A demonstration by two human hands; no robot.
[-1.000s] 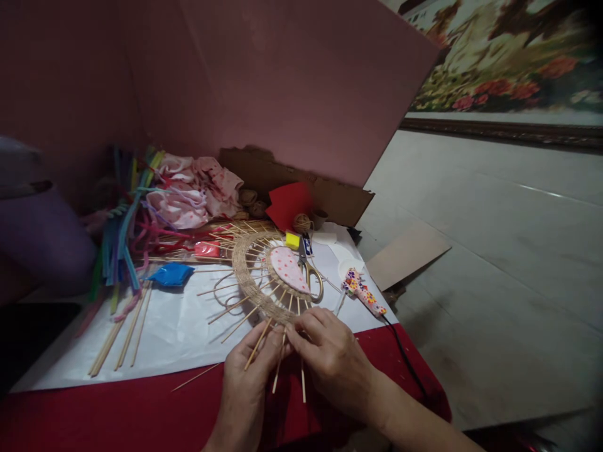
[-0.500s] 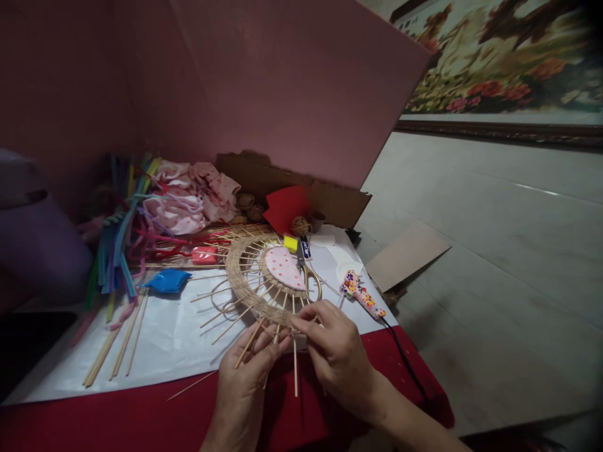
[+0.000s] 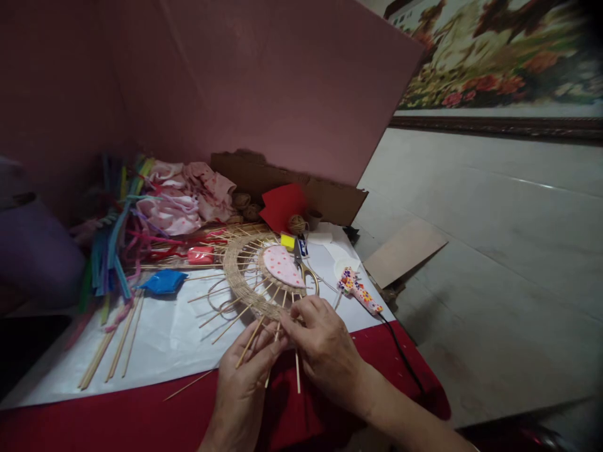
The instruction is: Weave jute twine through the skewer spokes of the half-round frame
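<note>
Both hands are at the near edge of a round piece of twine weaving [image 3: 234, 285], its thin wooden sticks fanning outward like spokes. A half-round patch of pink dotted fabric [image 3: 283, 266] lies at its centre. My left hand [image 3: 247, 370] grips the near-left rim from below, with sticks passing between thumb and fingers. On the right, my right hand [image 3: 320, 342] pinches the woven band close to the left fingertips. Whether a loose twine end is in that pinch is hidden. Gold-handled scissors [image 3: 308, 276] lie just beyond the right hand.
A flowered glue gun [image 3: 360, 292] with a black cord lies at right. Loose sticks [image 3: 97, 359], a blue packet [image 3: 164, 282] and a red packet [image 3: 200, 255] are at left. Behind are pipe cleaners [image 3: 113, 245], pink cloth [image 3: 176, 204], a twine ball [image 3: 297, 224] and red paper [image 3: 282, 207].
My right hand has shifted slightly left along the woven band, nearer to my left fingers. My left hand keeps its grip. The whole view has shifted a little.
</note>
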